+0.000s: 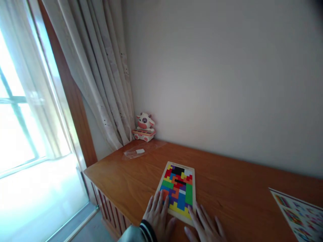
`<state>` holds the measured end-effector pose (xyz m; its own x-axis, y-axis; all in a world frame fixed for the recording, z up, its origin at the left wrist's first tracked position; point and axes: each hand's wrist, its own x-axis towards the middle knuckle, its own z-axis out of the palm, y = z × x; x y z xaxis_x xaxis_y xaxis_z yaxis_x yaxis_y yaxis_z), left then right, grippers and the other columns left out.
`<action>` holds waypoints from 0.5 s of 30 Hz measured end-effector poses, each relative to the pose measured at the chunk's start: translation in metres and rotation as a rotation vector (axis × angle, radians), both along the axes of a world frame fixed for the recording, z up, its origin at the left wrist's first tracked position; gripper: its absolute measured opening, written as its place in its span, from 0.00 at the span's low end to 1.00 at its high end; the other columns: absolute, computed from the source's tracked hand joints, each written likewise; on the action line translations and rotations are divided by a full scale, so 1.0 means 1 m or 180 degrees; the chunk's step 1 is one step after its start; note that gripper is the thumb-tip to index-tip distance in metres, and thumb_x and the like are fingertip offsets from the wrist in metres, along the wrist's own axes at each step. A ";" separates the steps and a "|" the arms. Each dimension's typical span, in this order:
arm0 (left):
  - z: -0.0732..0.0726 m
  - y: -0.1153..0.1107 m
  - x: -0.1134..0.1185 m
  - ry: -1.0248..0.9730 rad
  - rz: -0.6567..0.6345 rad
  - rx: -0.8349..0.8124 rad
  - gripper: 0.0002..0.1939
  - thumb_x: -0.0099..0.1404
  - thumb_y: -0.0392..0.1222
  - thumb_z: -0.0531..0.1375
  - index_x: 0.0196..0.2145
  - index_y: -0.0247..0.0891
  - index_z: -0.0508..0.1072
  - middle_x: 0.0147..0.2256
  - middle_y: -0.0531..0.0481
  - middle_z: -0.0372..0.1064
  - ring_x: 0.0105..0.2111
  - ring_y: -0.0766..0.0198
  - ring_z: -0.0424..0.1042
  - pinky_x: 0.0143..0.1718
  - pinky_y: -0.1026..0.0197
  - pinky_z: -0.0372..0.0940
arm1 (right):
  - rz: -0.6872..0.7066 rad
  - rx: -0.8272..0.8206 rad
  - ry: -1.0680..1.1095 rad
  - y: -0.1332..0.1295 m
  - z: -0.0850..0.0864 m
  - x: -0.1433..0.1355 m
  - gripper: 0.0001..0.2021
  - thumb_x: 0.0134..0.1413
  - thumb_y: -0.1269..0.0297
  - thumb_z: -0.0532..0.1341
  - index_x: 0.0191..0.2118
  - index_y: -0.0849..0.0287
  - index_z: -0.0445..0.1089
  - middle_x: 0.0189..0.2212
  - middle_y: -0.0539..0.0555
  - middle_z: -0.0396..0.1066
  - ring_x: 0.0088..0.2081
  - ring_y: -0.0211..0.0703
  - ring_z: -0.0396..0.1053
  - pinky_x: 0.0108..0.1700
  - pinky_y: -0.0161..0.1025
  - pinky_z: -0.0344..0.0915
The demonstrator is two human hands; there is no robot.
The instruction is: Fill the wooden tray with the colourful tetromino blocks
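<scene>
A wooden puzzle board (178, 191) filled with coloured block pieces lies flat on the brown wooden table (227, 188). My left hand (158, 215) rests palm down with its fingers spread over the board's near left corner. My right hand (205, 225) lies flat on the table at the board's near right corner, fingertips touching its edge. Neither hand holds anything. A dark striped cuff shows at my left wrist.
A cow-shaped toy (144, 127) stands at the table's far left corner by the curtain (101, 74). A clear plastic bag (141, 150) lies near it. A printed colour sheet (300, 215) lies at the right. The table's left edge drops off beside a bright window.
</scene>
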<state>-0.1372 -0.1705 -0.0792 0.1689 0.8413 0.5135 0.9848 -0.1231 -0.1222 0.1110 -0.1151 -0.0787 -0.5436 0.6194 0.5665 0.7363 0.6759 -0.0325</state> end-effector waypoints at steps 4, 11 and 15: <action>0.041 0.016 -0.016 -0.0583 0.0427 -0.1017 0.36 0.70 0.63 0.44 0.68 0.41 0.52 0.67 0.41 0.45 0.67 0.44 0.48 0.65 0.40 0.50 | 0.0047 -0.0450 -0.0092 0.027 0.024 -0.038 0.26 0.62 0.46 0.52 0.62 0.46 0.65 0.60 0.57 0.65 0.58 0.63 0.66 0.54 0.67 0.65; 0.084 0.048 -0.041 -0.1020 0.0636 -0.1297 0.37 0.71 0.63 0.40 0.68 0.37 0.51 0.69 0.42 0.41 0.69 0.48 0.40 0.68 0.41 0.39 | 0.0119 -0.1050 -0.0059 0.052 0.057 -0.087 0.30 0.64 0.43 0.47 0.65 0.52 0.60 0.64 0.59 0.58 0.65 0.61 0.56 0.62 0.69 0.51; 0.089 0.062 -0.048 -0.1069 0.0830 -0.1339 0.36 0.71 0.60 0.43 0.68 0.35 0.53 0.68 0.39 0.43 0.69 0.46 0.40 0.68 0.40 0.39 | 0.0164 -0.1132 -0.0025 0.063 0.060 -0.097 0.30 0.64 0.44 0.49 0.66 0.51 0.57 0.65 0.60 0.57 0.65 0.61 0.54 0.63 0.71 0.46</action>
<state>-0.1856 -0.1085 0.0097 -0.1845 0.9759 0.1167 0.9654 0.1577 0.2079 0.0144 -0.0523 -0.0189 -0.5827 0.7487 0.3159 0.7028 0.6595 -0.2668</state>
